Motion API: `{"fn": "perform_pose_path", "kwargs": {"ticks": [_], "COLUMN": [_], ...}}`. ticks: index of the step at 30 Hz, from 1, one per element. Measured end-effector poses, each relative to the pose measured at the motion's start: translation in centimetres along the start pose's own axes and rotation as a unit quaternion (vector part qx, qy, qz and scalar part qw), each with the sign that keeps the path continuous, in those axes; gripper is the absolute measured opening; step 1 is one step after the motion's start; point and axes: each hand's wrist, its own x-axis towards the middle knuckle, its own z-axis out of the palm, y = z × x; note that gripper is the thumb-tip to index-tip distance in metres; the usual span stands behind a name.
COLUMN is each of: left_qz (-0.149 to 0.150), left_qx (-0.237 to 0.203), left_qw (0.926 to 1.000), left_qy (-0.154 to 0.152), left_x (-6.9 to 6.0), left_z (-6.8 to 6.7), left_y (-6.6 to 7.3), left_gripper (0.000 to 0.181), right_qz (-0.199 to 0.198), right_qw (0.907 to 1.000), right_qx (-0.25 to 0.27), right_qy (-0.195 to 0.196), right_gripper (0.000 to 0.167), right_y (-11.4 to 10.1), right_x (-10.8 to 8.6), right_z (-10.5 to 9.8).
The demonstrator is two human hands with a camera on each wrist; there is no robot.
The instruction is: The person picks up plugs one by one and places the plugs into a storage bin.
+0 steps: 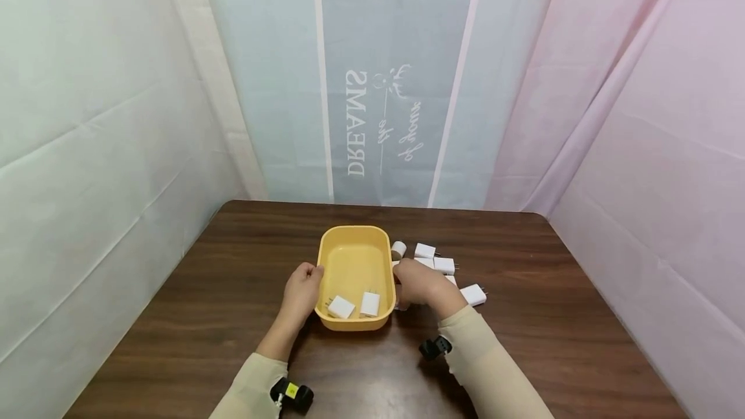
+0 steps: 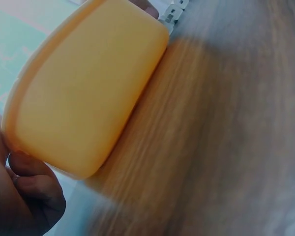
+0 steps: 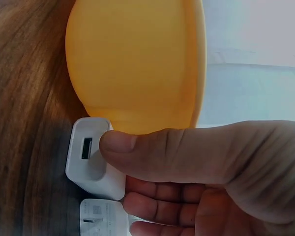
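Dark wooden tabletop [image 1: 233, 290] stretched beneath the left hand [image 1: 303, 284], which pinched the rim of a yellow tray [image 1: 355, 267], I judged to steady it, while the right hand [image 1: 421, 282], just across the tray, gripped a white charger [image 3: 88, 169].

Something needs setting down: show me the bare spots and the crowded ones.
Bare: the table left of the left hand, and between the plugs and its right edge; the far end of the tray. Crowded: right of the tray, with plugs and the right hand.
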Motion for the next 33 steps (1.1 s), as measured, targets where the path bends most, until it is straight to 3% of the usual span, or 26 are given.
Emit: {"fn": "perform_pose_path", "kwargs": {"ticks": [10,20,26,33], "left_qz": [0.005,0.013,0.018,0.018], "left_qx": [0.001,0.008,-0.001,-0.021], "left_qw": [1.0000,0.9998,0.9998,0.9996], "left_qy": [0.005,0.014,-0.009,-0.011], "left_x": [0.0,0.2,0.2,0.2], "left_z": [0.0,0.2,0.3,0.1], "left_y": [-0.7,-1.1,-1.0,-0.9], "left_gripper": [0.027,0.027,0.028,0.028], "right_qz": [0.009,-0.005,-0.034,-0.003], "right_qw": [0.9999,0.9996,0.9990,0.9986], "right_qx": [-0.013,-0.027,-0.022,-0.017], "right_qy": [-0.004,0.008,0.017,0.050], "right_gripper": [0.048,0.040,0.026,0.036], "right_y": [0.2,0.4,0.9,0.7], "right_x": [0.5,0.5,-0.3,-2.4], "right_z": [1.3,1.5,0.6,-2.7]}}
